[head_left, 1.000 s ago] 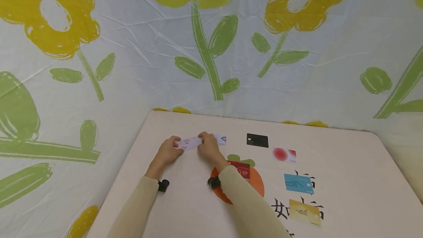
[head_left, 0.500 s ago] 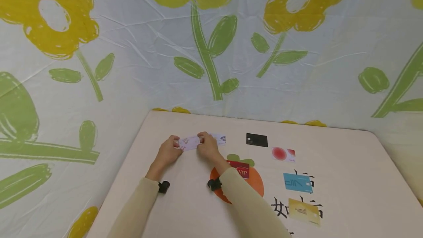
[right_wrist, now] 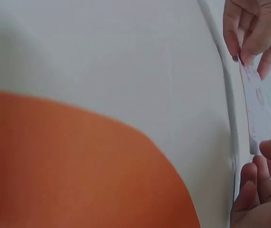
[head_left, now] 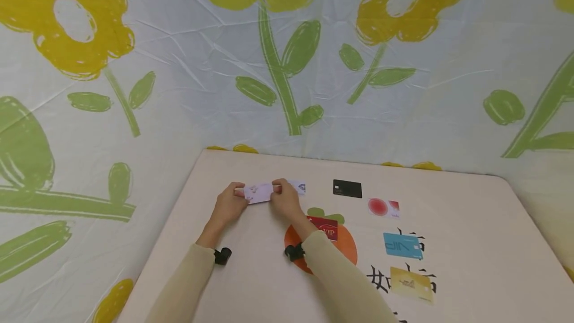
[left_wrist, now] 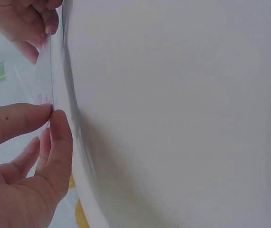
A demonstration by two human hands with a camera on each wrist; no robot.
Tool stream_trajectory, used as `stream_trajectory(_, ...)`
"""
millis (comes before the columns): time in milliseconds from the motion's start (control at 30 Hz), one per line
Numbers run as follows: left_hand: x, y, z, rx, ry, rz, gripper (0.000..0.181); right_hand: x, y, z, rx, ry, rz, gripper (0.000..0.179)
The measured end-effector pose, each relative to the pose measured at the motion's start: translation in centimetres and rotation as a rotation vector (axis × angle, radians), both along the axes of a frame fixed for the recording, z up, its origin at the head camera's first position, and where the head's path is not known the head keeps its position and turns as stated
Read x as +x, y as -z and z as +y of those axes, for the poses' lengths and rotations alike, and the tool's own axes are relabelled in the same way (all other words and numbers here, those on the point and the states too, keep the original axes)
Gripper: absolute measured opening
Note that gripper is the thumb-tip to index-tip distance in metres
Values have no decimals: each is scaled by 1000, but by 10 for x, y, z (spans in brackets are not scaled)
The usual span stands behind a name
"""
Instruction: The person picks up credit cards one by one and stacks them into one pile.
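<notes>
Between both hands a pale lilac-white card [head_left: 259,193] with small pink print is held by its two short ends, above the far left of the table. My left hand [head_left: 227,207] pinches its left end between thumb and fingers. At the opposite end my right hand [head_left: 286,200] pinches it too. The left wrist view catches the card [left_wrist: 45,78] nearly edge-on, with the left hand [left_wrist: 28,173] close by. In the right wrist view the card [right_wrist: 255,107] is tilted, and the right hand [right_wrist: 264,204] grips its lower end.
Another pale card [head_left: 299,188] lies partly behind the right hand. Rightward are a black card [head_left: 347,189], a white card with a red circle [head_left: 383,208], a blue card [head_left: 402,245] and a gold card [head_left: 411,283]. A red card [head_left: 329,228] lies on the orange print [head_left: 347,248].
The held card has risen slightly and its face shows flatter toward the head camera. My right hand has shifted a little to the right; both hands keep their pinch.
</notes>
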State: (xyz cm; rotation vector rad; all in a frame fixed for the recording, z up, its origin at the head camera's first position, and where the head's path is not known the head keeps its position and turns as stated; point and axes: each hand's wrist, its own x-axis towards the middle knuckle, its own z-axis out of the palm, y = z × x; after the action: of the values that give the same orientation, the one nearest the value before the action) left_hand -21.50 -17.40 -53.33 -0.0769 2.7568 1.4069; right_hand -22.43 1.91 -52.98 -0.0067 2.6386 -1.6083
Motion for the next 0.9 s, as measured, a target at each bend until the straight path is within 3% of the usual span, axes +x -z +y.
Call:
stream_trajectory(133,2,-3,4,77,16,-15,48,4,-3,12,-49,8,-7,35)
stream_trajectory(433,13,-12,18,210,94,12,47,19,-24,48,-146,-26,-51,33)
stream_trajectory(733,24,-18,45,265,145,21,48,43,-35,81,-127,-22,-18,33)
stream_trajectory(900,32,-17,60,269,182,11,46,58,-32,101,-97,-12,-9,31)
